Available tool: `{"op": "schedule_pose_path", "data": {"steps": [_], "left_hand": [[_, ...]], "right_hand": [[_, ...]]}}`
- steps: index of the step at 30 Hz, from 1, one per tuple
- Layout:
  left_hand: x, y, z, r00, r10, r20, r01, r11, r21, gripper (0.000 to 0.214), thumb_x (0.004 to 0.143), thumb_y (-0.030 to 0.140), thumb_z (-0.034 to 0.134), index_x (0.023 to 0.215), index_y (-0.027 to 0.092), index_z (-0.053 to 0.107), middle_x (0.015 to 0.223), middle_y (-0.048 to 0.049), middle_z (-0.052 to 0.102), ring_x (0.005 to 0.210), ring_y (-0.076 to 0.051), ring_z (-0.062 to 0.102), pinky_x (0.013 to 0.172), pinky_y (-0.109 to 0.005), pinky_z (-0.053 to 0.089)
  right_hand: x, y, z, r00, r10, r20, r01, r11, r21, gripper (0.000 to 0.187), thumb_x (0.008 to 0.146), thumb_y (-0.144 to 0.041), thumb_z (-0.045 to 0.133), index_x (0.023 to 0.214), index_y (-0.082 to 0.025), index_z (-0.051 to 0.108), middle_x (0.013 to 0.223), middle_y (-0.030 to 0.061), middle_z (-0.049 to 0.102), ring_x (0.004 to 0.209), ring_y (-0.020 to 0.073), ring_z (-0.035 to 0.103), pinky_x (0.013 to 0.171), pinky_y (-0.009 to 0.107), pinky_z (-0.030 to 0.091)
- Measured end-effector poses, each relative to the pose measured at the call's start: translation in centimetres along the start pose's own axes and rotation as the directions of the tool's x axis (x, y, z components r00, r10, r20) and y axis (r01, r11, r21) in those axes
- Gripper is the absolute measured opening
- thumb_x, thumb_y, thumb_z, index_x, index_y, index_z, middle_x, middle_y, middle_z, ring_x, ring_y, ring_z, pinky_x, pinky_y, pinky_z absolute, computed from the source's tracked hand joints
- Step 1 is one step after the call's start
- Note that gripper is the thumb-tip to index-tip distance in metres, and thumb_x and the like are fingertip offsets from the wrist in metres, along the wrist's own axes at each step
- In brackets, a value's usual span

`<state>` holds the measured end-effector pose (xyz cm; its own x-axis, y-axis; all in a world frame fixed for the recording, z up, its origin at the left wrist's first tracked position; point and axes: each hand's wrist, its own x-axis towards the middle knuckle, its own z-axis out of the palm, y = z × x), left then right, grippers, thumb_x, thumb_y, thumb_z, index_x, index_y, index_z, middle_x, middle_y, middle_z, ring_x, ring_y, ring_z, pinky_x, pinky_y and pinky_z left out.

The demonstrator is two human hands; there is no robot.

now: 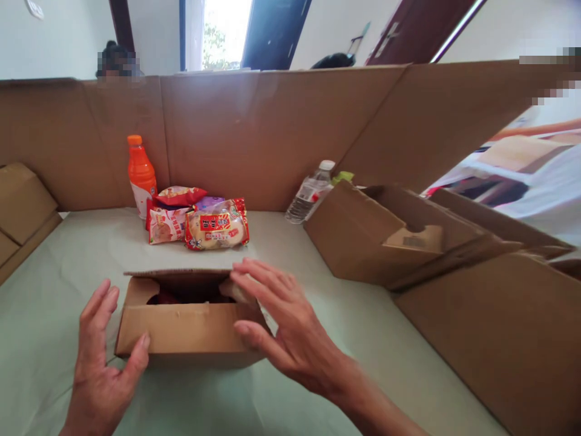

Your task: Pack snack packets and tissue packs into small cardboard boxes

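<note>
A small open cardboard box (181, 330) sits on the pale green table surface (49, 284) right in front of me. Something dark red lies inside it, mostly hidden. My left hand (102, 363) is open, fingers spread, with the thumb touching the box's front left corner. My right hand (281, 321) is open too, fingers stretched over the box's right flap and thumb against its front right side. Behind the box lie several snack packets (200, 221), next to an orange drink bottle (140, 172).
A clear water bottle (311, 192) leans at the back beside a larger open cardboard box (390, 233). Tall cardboard walls (254, 133) surround the table. Flattened cardboard lies at the left edge (22, 209). A person's head shows behind the wall at back left.
</note>
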<state>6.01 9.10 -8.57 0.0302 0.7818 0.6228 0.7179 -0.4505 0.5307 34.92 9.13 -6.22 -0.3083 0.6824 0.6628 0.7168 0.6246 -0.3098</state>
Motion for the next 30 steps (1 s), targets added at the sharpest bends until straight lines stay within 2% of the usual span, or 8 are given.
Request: {"op": "schedule_pose_path", "data": {"steps": [3,8,12,17,21,24,27,30], "left_hand": [[0.6,-0.2,-0.4,0.989,0.113,0.099,-0.117,0.993,0.035,0.054,0.093,0.026,0.057,0.145,0.031,0.043,0.152,-0.0095,0.044,0.137,-0.03,0.047,0.109,-0.054,0.046],[1.5,-1.4,-0.7,0.92,0.278,0.277,-0.26,0.96,-0.102,0.035,0.095,0.018,0.047,0.127,0.028,0.058,0.136,-0.007,0.06,0.139,-0.026,0.043,0.111,-0.05,0.045],[2.4,-3.2,-0.9,0.902,0.226,0.367,-0.163,0.967,-0.195,0.033,0.093,0.032,0.059,0.126,0.028,0.065,0.153,-0.0099,0.044,0.145,-0.032,0.036,0.115,-0.057,0.038],[3.0,-4.9,-1.2,0.816,0.236,0.527,-0.002,0.914,-0.406,0.059,0.073,0.061,0.078,0.122,0.029,0.071,0.158,-0.0116,0.035,0.143,-0.036,0.04,0.115,-0.055,0.038],[1.0,-5.1,-1.8,0.855,0.302,0.422,-0.135,0.914,-0.382,0.065,0.066,0.053,0.086,0.125,0.032,0.068,0.15,-0.0114,0.042,0.141,-0.036,0.038,0.115,-0.058,0.035],[-1.3,-5.1,-3.0,0.915,0.281,0.289,-0.199,0.938,-0.283,0.07,0.062,0.037,0.089,0.127,0.032,0.064,0.146,-0.0107,0.043,0.136,-0.035,0.041,0.111,-0.057,0.039],[-2.6,-6.1,-4.5,0.976,0.183,0.114,-0.17,0.979,-0.11,0.061,0.064,0.025,0.082,0.123,0.031,0.064,0.137,-0.0093,0.046,0.128,-0.031,0.047,0.105,-0.052,0.045],[-1.8,-8.9,-5.8,0.994,0.068,-0.084,-0.053,0.984,0.171,0.047,0.07,0.026,0.075,0.116,0.03,0.069,0.131,-0.0083,0.05,0.117,-0.028,0.053,0.1,-0.048,0.047]], "right_hand": [[-0.5,-0.3,1.1,0.994,-0.065,0.083,0.064,0.998,0.02,0.025,0.1,-0.034,0.051,0.115,-0.018,0.064,0.121,0.0115,0.071,0.113,0.0259,0.065,0.096,0.044,0.049],[-2.4,0.0,1.9,0.994,-0.021,0.105,0.019,1.0,0.025,0.042,0.1,-0.032,0.05,0.141,-0.021,0.05,0.127,0.0105,0.069,0.116,0.0239,0.064,0.095,0.04,0.051],[-3.7,0.3,2.8,0.997,-0.043,0.068,0.046,0.998,-0.039,0.038,0.102,-0.033,0.046,0.137,-0.026,0.059,0.139,0.0097,0.061,0.126,0.0256,0.058,0.099,0.041,0.052],[-5.5,1.4,3.7,0.996,0.075,0.041,-0.073,0.996,-0.051,0.038,0.1,-0.032,0.047,0.133,-0.035,0.065,0.156,0.0036,0.044,0.133,0.0312,0.054,0.1,0.045,0.054],[-5.0,3.0,5.1,0.999,0.041,0.034,-0.04,0.999,-0.03,0.037,0.102,-0.035,0.043,0.128,-0.037,0.069,0.154,0.002,0.048,0.125,0.029,0.061,0.091,0.04,0.059],[-1.9,3.3,7.3,0.999,-0.033,0.0,0.033,0.999,0.003,0.036,0.102,-0.038,0.042,0.122,-0.036,0.073,0.153,0.0021,0.049,0.13,0.0294,0.056,0.097,0.043,0.055],[2.6,2.8,10.8,0.992,-0.081,-0.092,0.083,0.996,0.014,0.036,0.102,-0.039,0.044,0.119,-0.032,0.074,0.153,0.0046,0.047,0.141,0.0327,0.043,0.11,0.054,0.043],[5.8,2.0,15.5,0.976,0.011,-0.216,0.0,0.999,0.053,0.037,0.102,-0.036,0.041,0.12,-0.024,0.072,0.149,0.011,0.05,0.138,0.0313,0.046,0.109,0.056,0.042]]}}
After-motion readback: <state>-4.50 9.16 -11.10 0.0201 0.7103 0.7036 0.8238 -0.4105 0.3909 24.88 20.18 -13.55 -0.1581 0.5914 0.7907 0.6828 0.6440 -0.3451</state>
